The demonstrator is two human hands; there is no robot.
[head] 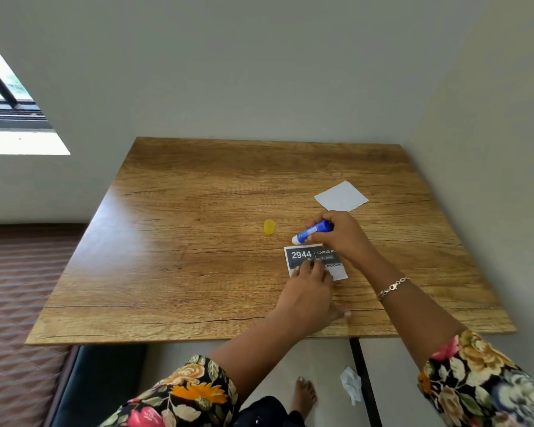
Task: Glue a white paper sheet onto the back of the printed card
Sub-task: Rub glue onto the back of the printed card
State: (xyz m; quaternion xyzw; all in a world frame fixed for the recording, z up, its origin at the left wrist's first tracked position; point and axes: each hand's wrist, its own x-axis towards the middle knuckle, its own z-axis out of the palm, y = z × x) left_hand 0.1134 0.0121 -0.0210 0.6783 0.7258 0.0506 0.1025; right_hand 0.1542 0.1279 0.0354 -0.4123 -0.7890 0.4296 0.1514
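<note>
The printed card, dark with "2944" in white, lies face up on the wooden table. My left hand rests flat on its near edge, fingertips spread on the print. My right hand holds an uncapped blue glue stick, its white tip pointing left just above the card's far edge. The yellow cap stands on the table left of the glue stick. A white paper sheet lies farther back on the right, apart from both hands.
The table stands in a corner, with walls behind and to the right. A window is at the upper left. Below the near edge I see floor, a crumpled white tissue, a bare foot and a dark bench.
</note>
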